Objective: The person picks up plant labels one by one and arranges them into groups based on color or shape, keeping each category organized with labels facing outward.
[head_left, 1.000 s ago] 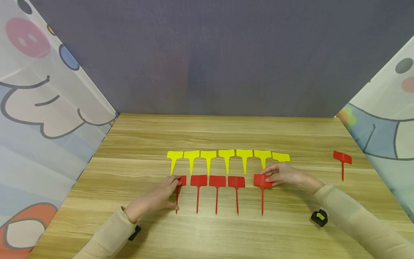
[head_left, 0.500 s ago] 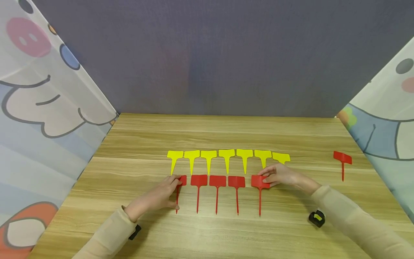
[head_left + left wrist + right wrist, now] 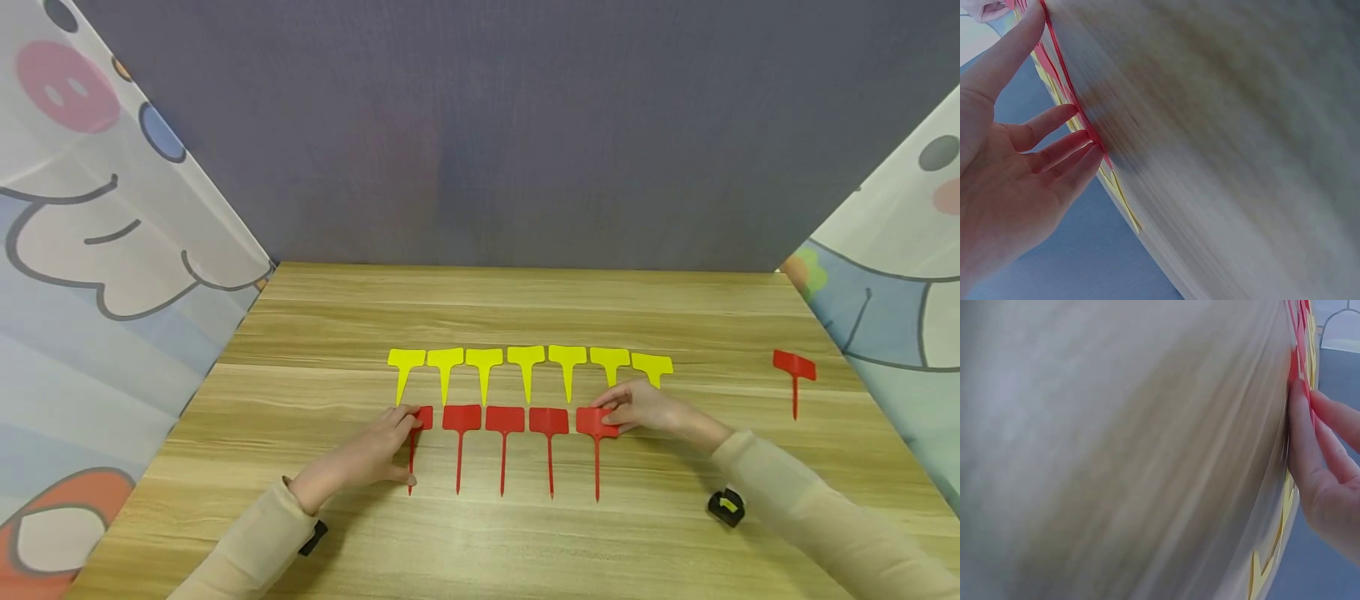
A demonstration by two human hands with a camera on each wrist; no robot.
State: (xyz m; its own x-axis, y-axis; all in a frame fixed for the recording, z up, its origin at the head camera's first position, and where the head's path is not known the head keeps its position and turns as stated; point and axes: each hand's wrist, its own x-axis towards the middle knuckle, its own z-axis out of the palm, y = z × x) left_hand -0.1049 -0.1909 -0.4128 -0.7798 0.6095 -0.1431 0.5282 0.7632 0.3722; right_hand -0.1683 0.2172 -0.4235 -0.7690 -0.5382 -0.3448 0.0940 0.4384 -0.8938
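In the head view my left hand [image 3: 371, 450] rests on the leftmost red plant label [image 3: 426, 417], its fingertips over the head and its thumb by the stem's lower end. The left wrist view shows these fingers [image 3: 1075, 169] spread and fairly straight along the label. My right hand [image 3: 645, 407] pinches the right edge of another red plant label [image 3: 591, 421] between thumb and fingers, at the right end of the red row. That label lies stem toward me, close beside its neighbour [image 3: 548, 421]. Two more red labels, one of them here [image 3: 505, 419], lie between the hands.
Behind the red row runs a row of several yellow plant labels [image 3: 524, 356]; the right hand partly covers the rightmost ones. A lone red label [image 3: 794, 365] lies far right on the wooden table [image 3: 480, 550]. A grey panel [image 3: 480, 142] stands at the back, printed cloths at both sides.
My right hand has slid its red label leftward, closing the gap to the neighbouring red label. My left hand has stayed on the leftmost label.
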